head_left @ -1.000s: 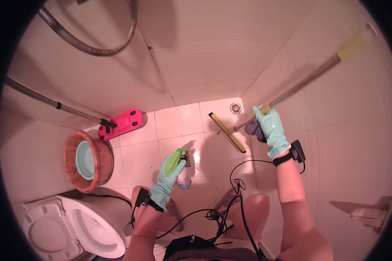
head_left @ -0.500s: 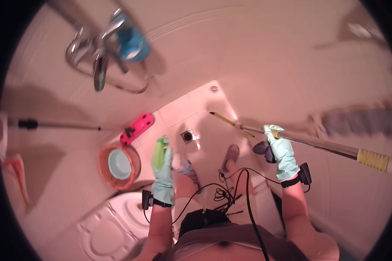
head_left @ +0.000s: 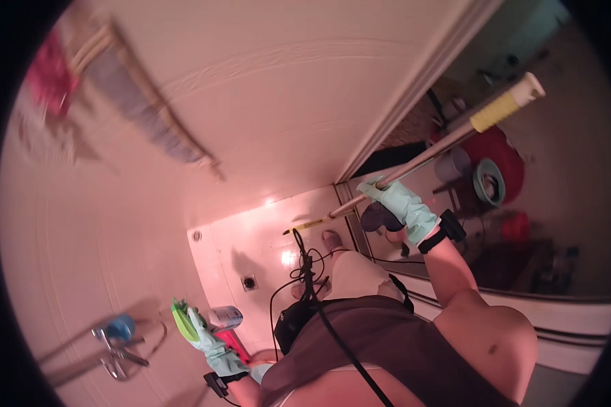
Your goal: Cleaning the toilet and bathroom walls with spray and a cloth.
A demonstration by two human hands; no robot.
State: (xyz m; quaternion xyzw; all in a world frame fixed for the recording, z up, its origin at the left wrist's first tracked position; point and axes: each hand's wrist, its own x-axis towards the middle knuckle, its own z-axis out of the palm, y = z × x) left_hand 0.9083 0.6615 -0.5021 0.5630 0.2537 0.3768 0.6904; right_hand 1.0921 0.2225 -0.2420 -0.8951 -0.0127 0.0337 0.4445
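My left hand (head_left: 212,347), in a pale mint rubber glove, is closed around a bright green elongated tool (head_left: 184,321), perhaps a brush. A white and blue cylindrical container (head_left: 225,317) lies against the same hand, seemingly held too. My right hand (head_left: 407,209), gloved alike, grips the metal pole of a floor squeegee (head_left: 424,156). Its yellow-edged blade (head_left: 309,226) is down by the floor, while the yellow grip (head_left: 502,112) points up to the right. A dark purple-grey soft-looking object (head_left: 379,218) hangs under my right hand; its kind is unclear.
To the right, a sliding-door track (head_left: 509,298) borders a dim room with a teal basin (head_left: 489,182) and a red round thing (head_left: 506,163). Black cables (head_left: 309,271) hang before me. A floor drain (head_left: 249,282), wall tap (head_left: 119,363) and towel rack (head_left: 142,102) are leftward.
My view has swung right, bringing the doorway and dim room in. The squeegee's pole now slants up toward the doorway. Both hands keep what they held.
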